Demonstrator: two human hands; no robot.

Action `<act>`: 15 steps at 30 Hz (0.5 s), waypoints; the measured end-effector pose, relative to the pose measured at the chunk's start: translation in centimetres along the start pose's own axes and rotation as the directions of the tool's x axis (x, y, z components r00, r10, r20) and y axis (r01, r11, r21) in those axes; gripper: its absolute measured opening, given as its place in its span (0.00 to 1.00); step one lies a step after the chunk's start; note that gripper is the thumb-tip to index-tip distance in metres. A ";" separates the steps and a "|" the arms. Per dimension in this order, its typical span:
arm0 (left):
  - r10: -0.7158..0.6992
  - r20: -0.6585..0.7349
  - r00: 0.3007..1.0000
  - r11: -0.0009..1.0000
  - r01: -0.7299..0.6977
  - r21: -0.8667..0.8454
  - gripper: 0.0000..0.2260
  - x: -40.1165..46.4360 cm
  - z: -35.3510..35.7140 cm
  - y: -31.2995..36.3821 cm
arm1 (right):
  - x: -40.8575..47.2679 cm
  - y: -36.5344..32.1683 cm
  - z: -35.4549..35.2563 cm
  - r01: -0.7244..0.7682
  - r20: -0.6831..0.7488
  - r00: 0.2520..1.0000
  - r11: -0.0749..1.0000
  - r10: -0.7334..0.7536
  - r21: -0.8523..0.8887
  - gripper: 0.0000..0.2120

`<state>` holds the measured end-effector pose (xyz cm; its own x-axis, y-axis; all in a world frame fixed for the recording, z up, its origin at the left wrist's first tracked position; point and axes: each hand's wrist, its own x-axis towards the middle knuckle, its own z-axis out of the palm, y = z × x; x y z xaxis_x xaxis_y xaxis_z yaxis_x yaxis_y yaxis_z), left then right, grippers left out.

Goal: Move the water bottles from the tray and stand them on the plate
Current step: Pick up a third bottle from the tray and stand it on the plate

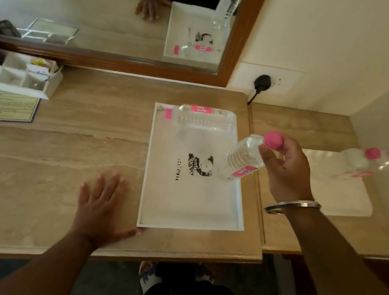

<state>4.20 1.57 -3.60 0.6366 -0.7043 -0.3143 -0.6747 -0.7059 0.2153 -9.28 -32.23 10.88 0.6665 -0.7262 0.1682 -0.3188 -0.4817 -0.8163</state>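
A white rectangular tray (230,203) with a black print lies on the marble desk. One clear water bottle (202,119) with a pink cap lies on its side at the tray's far end. My right hand (286,168) grips a second clear bottle (242,158) near its pink cap, tilted in the air above the tray's right edge. On the lower side table to the right sits a white plate (343,194); two pink-capped bottles (373,161) stand at its far end. My left hand (101,204) lies flat on the desk, thumb touching the tray's near left corner.
A white compartment organiser (15,75) and a framed card (5,106) sit at the desk's far left. A mirror with a wooden frame (239,40) runs along the back wall. A black plug (261,81) with its cord hangs from the wall socket.
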 end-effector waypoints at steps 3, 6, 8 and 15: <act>-0.016 -0.038 0.999 1.000 0.016 -0.002 0.60 -0.8 -0.6 1.8 | -0.8 1.4 -4.6 0.015 -0.010 1.000 1.000 -0.015 -0.018 0.15; 0.019 -0.071 0.997 0.998 -0.015 0.061 0.60 -0.2 -1.3 4.9 | -1.3 4.2 -9.4 -0.015 -0.005 1.000 0.999 0.014 -0.042 0.16; 0.051 -0.120 0.991 0.996 -0.042 0.072 0.61 1.0 -1.6 7.7 | -1.6 6.9 -12.2 -0.045 -0.014 0.999 0.998 0.044 -0.048 0.15; 0.178 -0.203 0.963 0.980 -0.155 0.124 0.57 7.4 -0.8 25.1 | -1.0 16.6 -21.7 -0.045 0.014 0.999 0.990 0.047 -0.135 0.18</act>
<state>-7.75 -21.40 0.19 0.5685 -0.8191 -0.0763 -0.8065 -0.5732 0.1450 -29.88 -50.16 9.18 0.6604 -0.7410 0.1218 -0.4365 -0.5108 -0.7407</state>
